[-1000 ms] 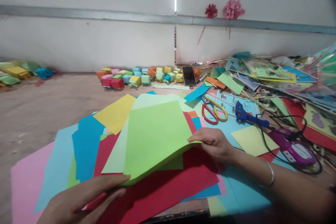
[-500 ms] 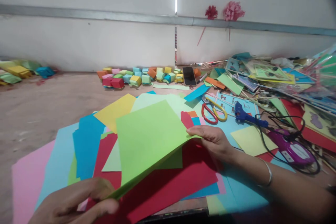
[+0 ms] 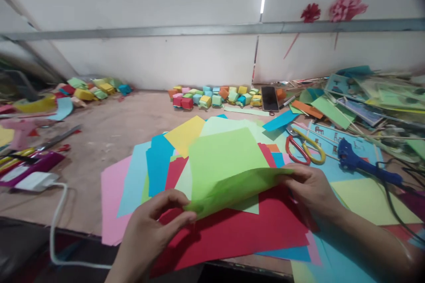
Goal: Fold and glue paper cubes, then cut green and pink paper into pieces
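A lime-green sheet of paper (image 3: 229, 150) is stretched between my hands, its near edge curling up and over toward the far side. My left hand (image 3: 159, 221) pinches the near left corner between thumb and fingers. At the near right corner, my right hand (image 3: 308, 185) grips the sheet, its fingertips partly hidden by the paper. Beneath lies a large red sheet (image 3: 239, 234), with a pale green sheet between them. Blue sheets (image 3: 159, 163), a yellow sheet (image 3: 186, 135) and pink sheets (image 3: 114, 181) fan out on the left.
Scissors (image 3: 303, 146) and a blue glue gun (image 3: 365, 166) lie to the right. Small folded paper blocks (image 3: 215, 97) and a phone (image 3: 270, 98) line the wall. A pink glue gun (image 3: 23, 132) and a white charger (image 3: 36, 181) with its cable are at left.
The near edge of the green sheet has curled up, showing its underside. The view has swung left, bringing the charger and pink glue gun into sight.
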### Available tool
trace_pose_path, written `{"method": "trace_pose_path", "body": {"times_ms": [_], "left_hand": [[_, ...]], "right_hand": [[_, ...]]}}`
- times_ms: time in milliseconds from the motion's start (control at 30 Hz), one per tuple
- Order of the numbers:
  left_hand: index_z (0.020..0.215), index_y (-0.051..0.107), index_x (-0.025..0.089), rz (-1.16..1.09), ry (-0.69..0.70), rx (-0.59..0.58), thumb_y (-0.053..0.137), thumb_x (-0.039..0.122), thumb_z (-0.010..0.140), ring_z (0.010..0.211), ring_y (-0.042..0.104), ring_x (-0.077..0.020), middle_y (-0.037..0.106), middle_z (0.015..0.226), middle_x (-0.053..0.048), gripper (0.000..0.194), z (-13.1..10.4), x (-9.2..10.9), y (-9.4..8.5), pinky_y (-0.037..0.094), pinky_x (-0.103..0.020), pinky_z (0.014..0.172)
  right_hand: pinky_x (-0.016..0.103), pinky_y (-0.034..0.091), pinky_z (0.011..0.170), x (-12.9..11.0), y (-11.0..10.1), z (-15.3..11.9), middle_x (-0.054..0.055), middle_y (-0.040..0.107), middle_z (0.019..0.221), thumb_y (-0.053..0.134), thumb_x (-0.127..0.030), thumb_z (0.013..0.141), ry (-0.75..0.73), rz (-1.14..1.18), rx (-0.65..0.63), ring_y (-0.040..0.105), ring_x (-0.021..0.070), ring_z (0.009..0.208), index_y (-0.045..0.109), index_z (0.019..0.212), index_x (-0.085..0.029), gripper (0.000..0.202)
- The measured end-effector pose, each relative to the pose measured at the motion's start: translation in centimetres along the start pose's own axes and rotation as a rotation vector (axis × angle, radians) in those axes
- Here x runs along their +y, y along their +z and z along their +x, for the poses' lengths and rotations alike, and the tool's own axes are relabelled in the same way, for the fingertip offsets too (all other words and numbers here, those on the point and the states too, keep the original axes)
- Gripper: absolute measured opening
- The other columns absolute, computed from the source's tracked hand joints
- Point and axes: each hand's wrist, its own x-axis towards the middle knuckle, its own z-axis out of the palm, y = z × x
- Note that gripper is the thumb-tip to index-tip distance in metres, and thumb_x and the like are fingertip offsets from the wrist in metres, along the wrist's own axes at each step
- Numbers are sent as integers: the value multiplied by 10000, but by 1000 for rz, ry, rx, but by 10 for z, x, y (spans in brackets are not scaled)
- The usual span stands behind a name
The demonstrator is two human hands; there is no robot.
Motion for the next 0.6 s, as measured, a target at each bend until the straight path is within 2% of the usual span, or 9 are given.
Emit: {"method": "trace_pose_path", "body": {"times_ms": [133,200,267,333,433,500,567,600], "left_hand": [[635,671,227,16,176,-67,711,246,744,625,678,-157,699,656,-2,117,2,2,-3,556,-233,599],[711,715,243,-15,299,-177,685,203,791,655,685,-152,708,696,-8,95,0,-1,-6,552,-222,611],[835,756,285,-52,403,-327,638,180,843,667,681,-143,706,733,-9,158,-3,-7,-7,538,-206,599],[931,762,326,-59,461,-422,596,195,882,654,666,-131,693,749,-9,216,-6,-13,-5,515,-190,571],[945,764,341,20,435,-503,567,266,920,663,661,-127,695,765,-14,212,-6,-15,-1,498,-179,570],[919,772,323,52,376,-556,649,424,879,661,666,-138,713,765,-21,164,-3,-11,-2,500,-185,563],[799,772,280,10,284,-516,676,654,767,618,661,-155,711,697,-28,387,-1,-7,-4,513,-208,547],[726,754,259,-6,224,-442,626,740,744,587,654,-158,699,652,-29,498,-1,-7,-6,520,-220,534]], "right_hand": [[304,547,564,4,2,-1,70,747,749,787,-413,719,165,146,-20,653,190,627,777,804,-154,272],[281,508,479,7,3,0,40,694,633,770,-462,750,213,239,-2,602,160,533,744,739,-160,303],[263,475,426,11,0,3,10,630,547,739,-504,786,228,290,93,556,138,470,686,659,-182,350],[279,509,457,15,-5,7,11,644,574,739,-521,785,188,297,215,581,148,493,667,660,-204,348],[364,602,664,19,-16,11,36,721,735,713,-531,809,20,285,290,678,202,669,714,763,-246,289],[411,603,779,15,-22,11,31,745,812,666,-507,864,-93,246,199,706,222,777,744,845,-279,242],[436,583,857,7,-26,11,22,764,862,633,-486,905,-225,189,-51,714,234,886,760,902,-301,224],[446,568,895,1,-27,11,23,773,890,611,-490,922,-301,162,-216,710,239,950,763,926,-303,242]]}}
